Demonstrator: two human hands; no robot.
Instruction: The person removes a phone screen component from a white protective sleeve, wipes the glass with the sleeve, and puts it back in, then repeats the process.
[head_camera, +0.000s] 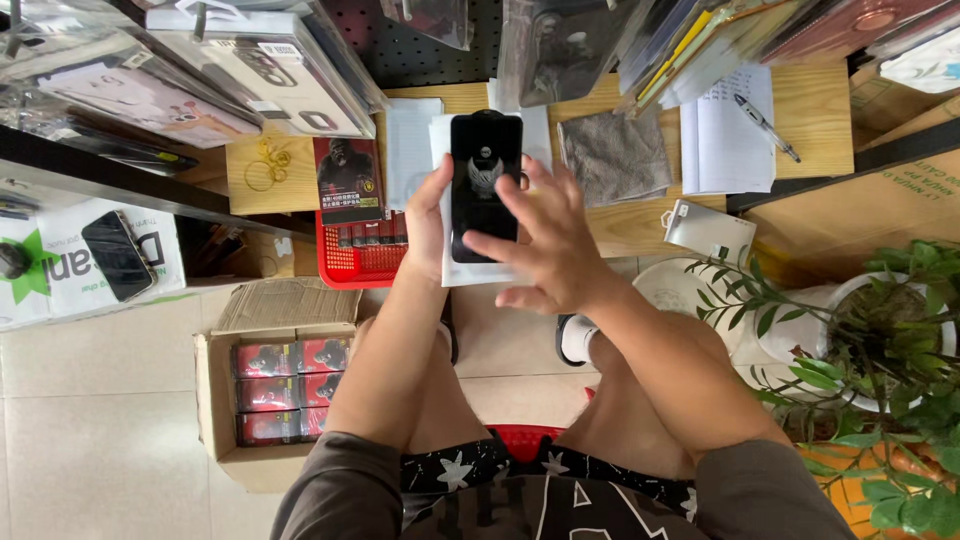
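Note:
My left hand (428, 222) grips a black smartphone (484, 170) by its left edge, held upright over a white sheet of paper (470, 268). My right hand (548, 248) hovers over the lower right of the phone, fingers spread, with the index finger touching the dark screen. A pale emblem shows on the screen. Both forearms reach forward above my knees as I sit.
A wooden desk (815, 110) carries a grey cloth (613, 155), notepaper with a pen (765, 125), a dark printed box (346, 178) and rubber bands (268, 163). A red basket (360, 255) sits below. A carton of boxes (275, 390) stands left, a potted plant (885, 350) right.

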